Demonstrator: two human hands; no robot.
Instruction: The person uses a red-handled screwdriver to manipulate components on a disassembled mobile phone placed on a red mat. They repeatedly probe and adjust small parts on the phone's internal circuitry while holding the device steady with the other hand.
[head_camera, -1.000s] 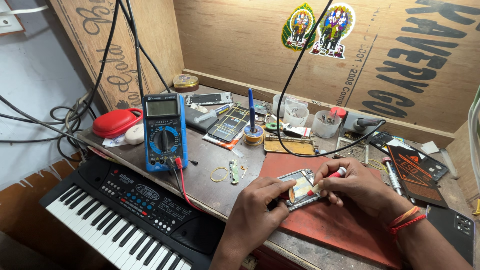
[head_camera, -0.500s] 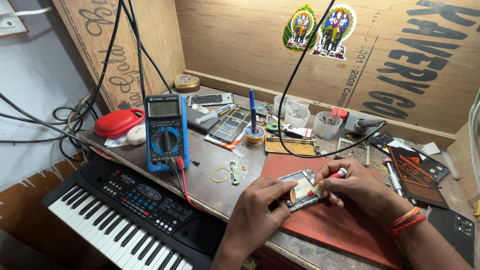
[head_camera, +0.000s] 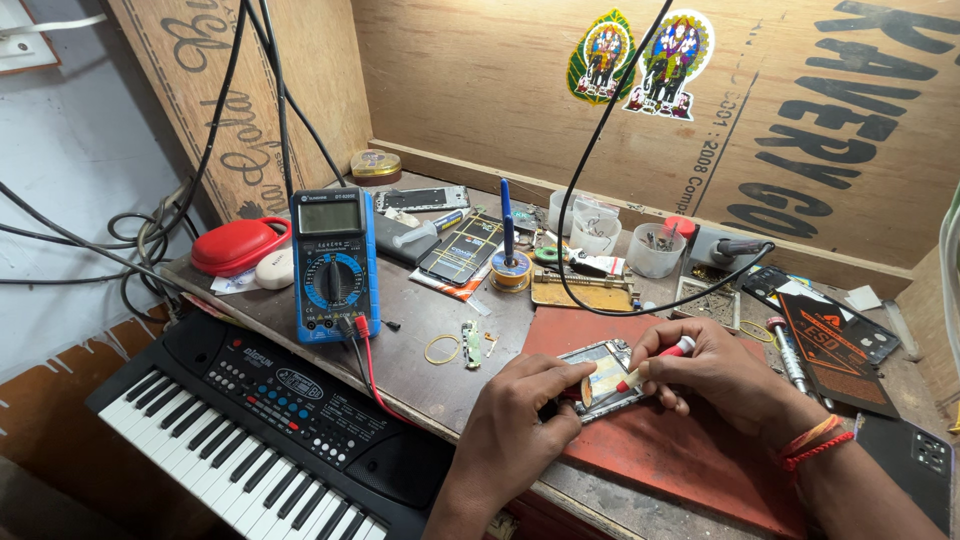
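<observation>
L hand (head_camera: 520, 415) pinches 1 opened phone (head_camera: 603, 377) on red mat (head_camera: 690, 455). R hand (head_camera: 715, 372) fingers closed round 1 red-tipped tool (head_camera: 655, 362). 1 blue multimeter (head_camera: 334, 262) nearby.

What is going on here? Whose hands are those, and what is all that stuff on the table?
A camera on a person's head looks down at a messy workbench. The left hand steadies a small opened phone on a red mat. The right hand holds a red-handled tool against it. To the left stands a blue meter with red and black wires. In front lies a black keyboard. Behind are small cups, a solder reel and a red case.
</observation>
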